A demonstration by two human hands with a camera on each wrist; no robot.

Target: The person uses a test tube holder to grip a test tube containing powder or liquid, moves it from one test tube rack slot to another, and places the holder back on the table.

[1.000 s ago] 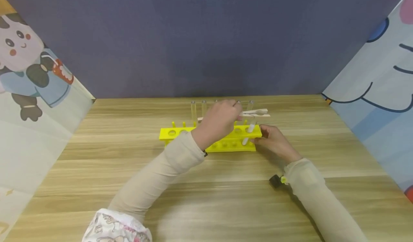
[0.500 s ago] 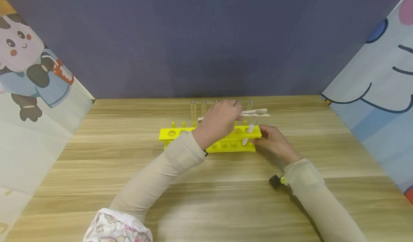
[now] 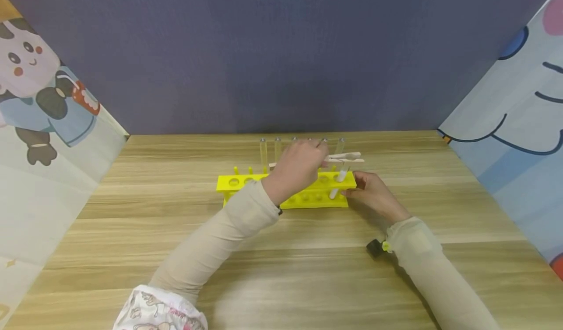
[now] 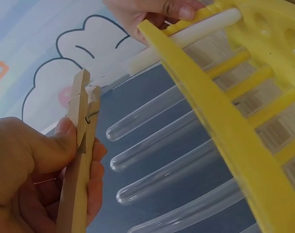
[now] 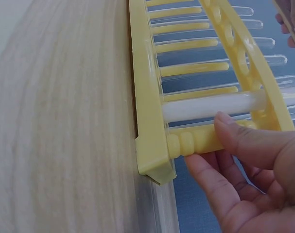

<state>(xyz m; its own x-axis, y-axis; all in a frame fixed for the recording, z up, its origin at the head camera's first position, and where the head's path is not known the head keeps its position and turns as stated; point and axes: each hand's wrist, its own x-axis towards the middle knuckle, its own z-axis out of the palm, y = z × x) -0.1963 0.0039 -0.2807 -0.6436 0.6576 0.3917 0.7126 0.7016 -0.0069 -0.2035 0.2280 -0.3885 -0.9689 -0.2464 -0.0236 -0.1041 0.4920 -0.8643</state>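
My left hand (image 3: 296, 168) holds a wooden test tube clamp (image 4: 78, 160) over the yellow rack (image 3: 286, 203). In the left wrist view the clamp's jaws are at the mouth of the tube with white contents (image 4: 205, 29); whether they grip it, I cannot tell. That tube stands in the rack's right-end hole. My right hand (image 3: 376, 195) pinches the rack's right end post (image 5: 200, 140) between thumb and fingers. Clear tubes (image 3: 264, 154) are upside down on the rack's rear pegs, partly hidden behind my left hand.
The rack stands on a wood-grain table (image 3: 281, 271), with a dark blue panel (image 3: 281, 56) behind it. Cartoon-printed sheets (image 3: 44, 100) flank the table. A small black object (image 3: 375, 248) is by my right wrist.
My left hand and the clamp have shifted slightly left and down in the head view. The right hand and the rack have stayed in place.
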